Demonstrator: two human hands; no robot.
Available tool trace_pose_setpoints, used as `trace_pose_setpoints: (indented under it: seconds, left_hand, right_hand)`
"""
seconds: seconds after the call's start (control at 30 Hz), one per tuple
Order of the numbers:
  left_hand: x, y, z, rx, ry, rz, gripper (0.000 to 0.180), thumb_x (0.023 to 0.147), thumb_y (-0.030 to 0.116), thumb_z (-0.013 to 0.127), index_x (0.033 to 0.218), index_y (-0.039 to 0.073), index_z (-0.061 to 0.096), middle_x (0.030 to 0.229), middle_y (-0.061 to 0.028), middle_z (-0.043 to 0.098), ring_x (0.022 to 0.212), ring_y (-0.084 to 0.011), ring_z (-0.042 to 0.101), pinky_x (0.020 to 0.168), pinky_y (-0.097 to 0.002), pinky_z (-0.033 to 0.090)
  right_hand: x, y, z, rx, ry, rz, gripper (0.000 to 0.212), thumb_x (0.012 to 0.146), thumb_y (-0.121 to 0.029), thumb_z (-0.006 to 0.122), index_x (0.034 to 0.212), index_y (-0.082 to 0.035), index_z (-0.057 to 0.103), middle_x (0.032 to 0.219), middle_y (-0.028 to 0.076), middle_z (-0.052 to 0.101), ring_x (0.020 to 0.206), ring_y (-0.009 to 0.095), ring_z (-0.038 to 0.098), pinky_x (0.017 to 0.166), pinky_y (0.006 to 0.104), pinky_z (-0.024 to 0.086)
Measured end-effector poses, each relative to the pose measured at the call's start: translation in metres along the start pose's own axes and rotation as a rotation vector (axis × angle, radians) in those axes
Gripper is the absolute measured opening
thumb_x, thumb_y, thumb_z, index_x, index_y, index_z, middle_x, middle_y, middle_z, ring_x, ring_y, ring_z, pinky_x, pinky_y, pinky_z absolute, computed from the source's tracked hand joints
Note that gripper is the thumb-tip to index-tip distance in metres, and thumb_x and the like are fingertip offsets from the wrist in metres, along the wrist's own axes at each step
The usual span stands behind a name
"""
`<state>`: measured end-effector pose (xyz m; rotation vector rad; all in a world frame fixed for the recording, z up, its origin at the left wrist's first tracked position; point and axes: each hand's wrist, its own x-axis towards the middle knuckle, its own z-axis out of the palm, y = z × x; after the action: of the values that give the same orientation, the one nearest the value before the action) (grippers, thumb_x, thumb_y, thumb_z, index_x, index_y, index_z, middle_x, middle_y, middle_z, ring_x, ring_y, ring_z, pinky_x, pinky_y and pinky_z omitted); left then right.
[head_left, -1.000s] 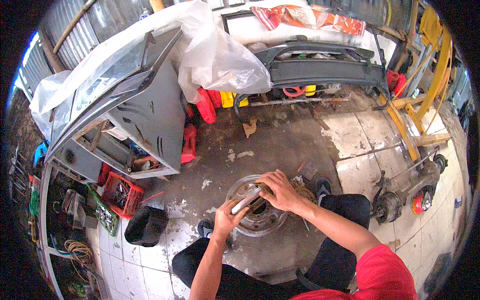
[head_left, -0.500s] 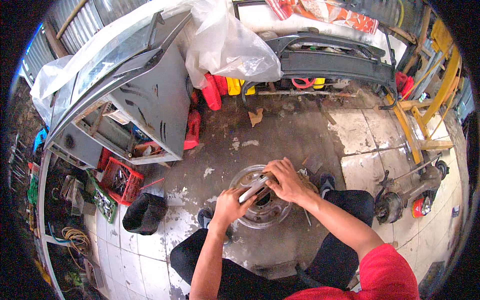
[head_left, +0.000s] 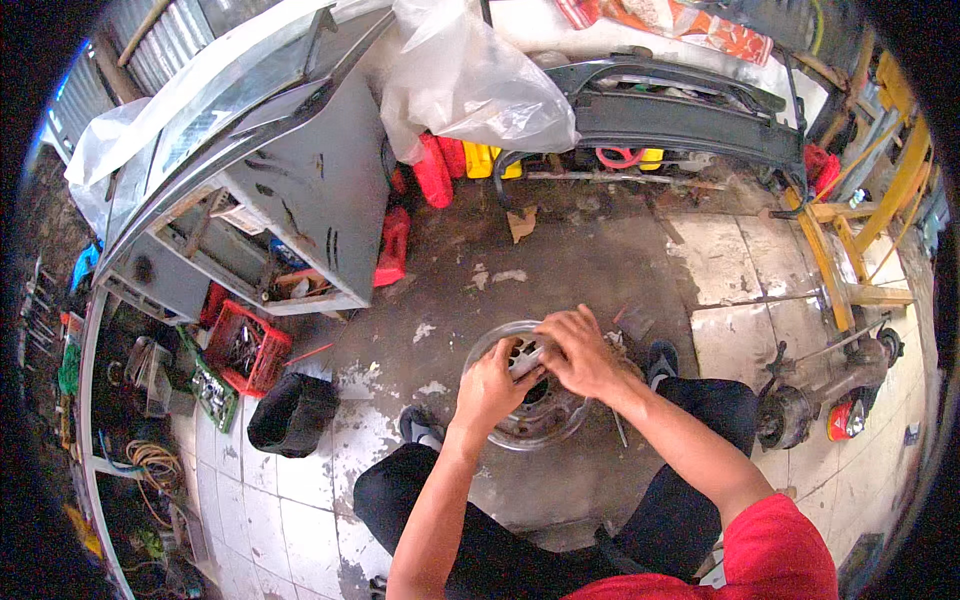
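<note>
Between my two hands is a small grey metal part with dark holes (head_left: pixel 524 359); its exact kind is hard to make out. My left hand (head_left: pixel 490 385) grips its near left side, and my right hand (head_left: pixel 578 355) covers its right end with bent fingers. Directly below lies a bare steel wheel rim (head_left: pixel 548 433) on the floor between my feet. The hands and the part hide much of the rim's upper side. A crumpled brownish cloth-like bundle and a thin metal rod (head_left: pixel 620 428) lie at the rim's right.
To the left stand a black bucket (head_left: pixel 290 415), a red crate of tools (head_left: pixel 245 350) and a green tray (head_left: pixel 213 392). A grey metal cabinet (head_left: pixel 310 200) rises behind them. An axle part (head_left: pixel 785 415) lies at right near a yellow wooden frame (head_left: pixel 825 262). A dark bumper (head_left: pixel 680 125) is at the back.
The grey part has been turned, so its holed face shows more. My left hand has moved up and right, closer to my right hand. The view has shifted slightly.
</note>
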<state>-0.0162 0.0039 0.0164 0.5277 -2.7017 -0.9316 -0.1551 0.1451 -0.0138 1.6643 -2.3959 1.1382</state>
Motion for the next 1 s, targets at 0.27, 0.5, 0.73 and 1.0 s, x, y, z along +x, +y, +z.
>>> trace_pose_setpoints:
  seconds: [0.27, 0.5, 0.73, 1.0]
  left_hand:
    - [0.006, -0.002, -0.009, 0.004, -0.078, 0.011, 0.048, 0.084, 0.04, 0.076, 0.115, 0.003, 0.069, 0.105, -0.0214, 0.072, 0.096, -0.0409, 0.069, 0.083, -0.0475, 0.056]
    - [0.004, -0.015, 0.009, -0.008, -0.001, 0.059, 0.049, 0.086, 0.044, 0.073, 0.118, 0.007, 0.069, 0.087, -0.0232, 0.072, 0.085, -0.0431, 0.07, 0.077, -0.0504, 0.056]
    - [0.004, -0.02, 0.005, -0.057, -0.096, 0.018, 0.053, 0.085, 0.043, 0.073, 0.126, 0.009, 0.065, 0.107, -0.0222, 0.071, 0.098, -0.0428, 0.068, 0.085, -0.0504, 0.055]
    - [0.006, -0.017, 0.002, -0.037, -0.084, 0.02, 0.051, 0.087, 0.045, 0.071, 0.123, 0.009, 0.067, 0.107, -0.0228, 0.071, 0.098, -0.0423, 0.068, 0.086, -0.0504, 0.054]
  right_hand:
    - [0.0, 0.014, 0.004, 0.043, 0.067, 0.127, 0.043, 0.1, -0.045, 0.056, 0.118, -0.007, 0.062, 0.117, 0.017, 0.062, 0.113, 0.038, 0.056, 0.102, 0.0507, 0.038]
    - [-0.002, 0.028, 0.002, 0.004, 0.01, 0.119, 0.046, 0.1, -0.05, 0.05, 0.112, -0.007, 0.061, 0.115, 0.016, 0.062, 0.115, 0.038, 0.054, 0.105, 0.0515, 0.034]
    - [-0.003, -0.004, 0.006, -0.006, 0.015, 0.001, 0.04, 0.1, -0.045, 0.052, 0.111, -0.008, 0.06, 0.116, 0.015, 0.061, 0.121, 0.037, 0.052, 0.11, 0.056, 0.029]
    - [0.004, 0.009, 0.001, 0.024, -0.019, 0.163, 0.037, 0.097, -0.042, 0.057, 0.107, -0.007, 0.06, 0.108, 0.016, 0.062, 0.111, 0.038, 0.055, 0.106, 0.0581, 0.031]
